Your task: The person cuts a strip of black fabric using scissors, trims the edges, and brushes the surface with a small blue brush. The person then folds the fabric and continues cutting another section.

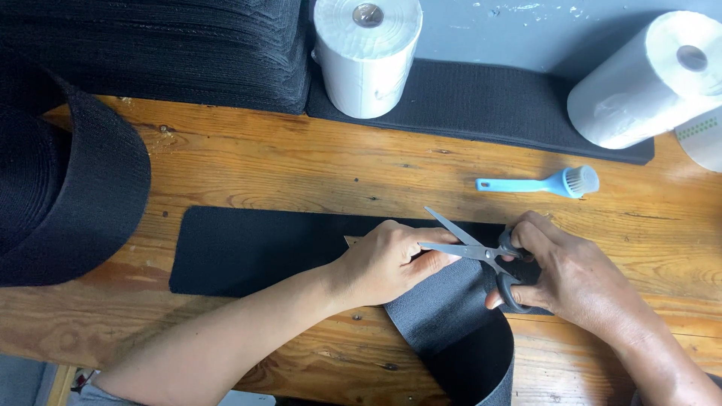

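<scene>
Head view: my left hand [387, 263], fingers curled, pinches the edge of the black strip [256, 248] at lower centre of the frame. My right hand [575, 274] has thumb and fingers through the loops of the scissors [481, 252], blades spread apart over the strip. I count two white rolls [366, 56] along the top, one blue brush [538, 183] at right, one black coil [68, 180] at left. Everything sits on a wooden table [301, 165]

Bare forearms, ringless hands [481, 267]
</scene>
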